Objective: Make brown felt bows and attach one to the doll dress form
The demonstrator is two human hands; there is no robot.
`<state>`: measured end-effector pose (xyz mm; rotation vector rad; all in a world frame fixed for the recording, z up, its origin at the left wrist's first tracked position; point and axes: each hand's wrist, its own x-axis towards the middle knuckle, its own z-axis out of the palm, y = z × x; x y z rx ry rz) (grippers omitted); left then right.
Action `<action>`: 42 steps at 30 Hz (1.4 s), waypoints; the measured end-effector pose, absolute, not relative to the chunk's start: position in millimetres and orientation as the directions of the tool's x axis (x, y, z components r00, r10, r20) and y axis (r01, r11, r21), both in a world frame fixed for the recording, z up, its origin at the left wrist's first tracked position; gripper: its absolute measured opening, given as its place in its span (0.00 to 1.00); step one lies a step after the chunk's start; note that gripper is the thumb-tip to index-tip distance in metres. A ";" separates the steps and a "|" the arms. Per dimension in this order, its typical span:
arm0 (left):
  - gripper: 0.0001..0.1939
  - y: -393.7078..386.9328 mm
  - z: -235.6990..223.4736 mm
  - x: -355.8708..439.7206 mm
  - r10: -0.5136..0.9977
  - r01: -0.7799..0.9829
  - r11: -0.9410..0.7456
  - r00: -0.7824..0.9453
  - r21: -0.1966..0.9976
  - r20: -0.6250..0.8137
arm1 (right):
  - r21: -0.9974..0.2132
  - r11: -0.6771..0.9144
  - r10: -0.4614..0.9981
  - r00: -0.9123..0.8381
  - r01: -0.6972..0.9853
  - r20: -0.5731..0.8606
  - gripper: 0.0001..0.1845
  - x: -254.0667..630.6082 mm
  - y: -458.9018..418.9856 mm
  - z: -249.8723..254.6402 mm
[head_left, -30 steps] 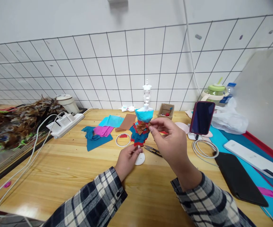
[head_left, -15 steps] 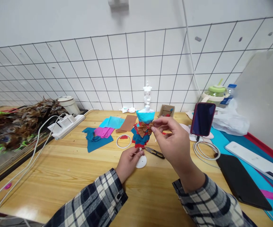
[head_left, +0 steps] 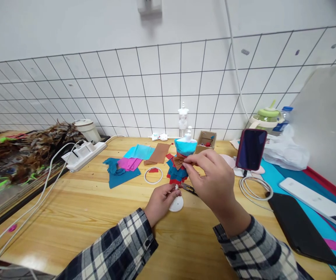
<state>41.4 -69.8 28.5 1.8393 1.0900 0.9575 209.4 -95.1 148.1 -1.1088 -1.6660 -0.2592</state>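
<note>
A small white mannequin wears a paper dress (head_left: pixel 176 171) with a light blue top and a ruffled blue and red skirt. My left hand (head_left: pixel 162 200) pinches the stand's thin stem just above its round white base (head_left: pixel 176 204). At the dress's waist, my right hand (head_left: pixel 213 175) has thumb and forefinger closed on a brown paper bow (head_left: pixel 179 160). The bow lies against the front of the dress; whether it is fixed there I cannot tell. Behind the right hand, thread snips (head_left: pixel 188 188) lie partly hidden on the table.
Blue, pink, light blue and brown paper sheets (head_left: pixel 157 153) lie left of the dress, near a white ring (head_left: pixel 146 177). Behind stand a bare mannequin (head_left: pixel 183 116) and a small cardboard box (head_left: pixel 211 144). A propped phone (head_left: pixel 251 149) and black tablet (head_left: pixel 302 225) are at right; a power strip (head_left: pixel 87 155) at left.
The mannequin has tilted to the right at its top. My right hand has shifted slightly down, still pinching the bow, and now covers more of the snips. The camera view has moved slightly.
</note>
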 end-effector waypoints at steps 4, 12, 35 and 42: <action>0.13 -55.9 20.5 40.3 0.934 0.329 -0.301 0.293 0.895 0.206 | -0.346 0.585 0.517 -0.008 0.734 0.856 0.06 214.3 -102.1 139.9; 0.12 17.3 11.2 65.8 0.927 0.363 -0.375 0.128 0.853 0.353 | -0.441 0.341 0.878 -0.115 0.830 0.464 0.08 250.4 -116.1 37.6; 0.19 59.9 9.0 90.2 0.892 0.526 -0.444 0.186 0.725 0.412 | -0.557 0.307 0.948 -0.192 0.772 0.255 0.11 249.9 -85.6 7.8; 0.12 54.1 30.5 30.8 0.830 0.782 -0.441 0.168 0.440 0.532 | -0.609 0.279 0.955 -0.150 0.743 0.254 0.10 257.9 -84.6 6.2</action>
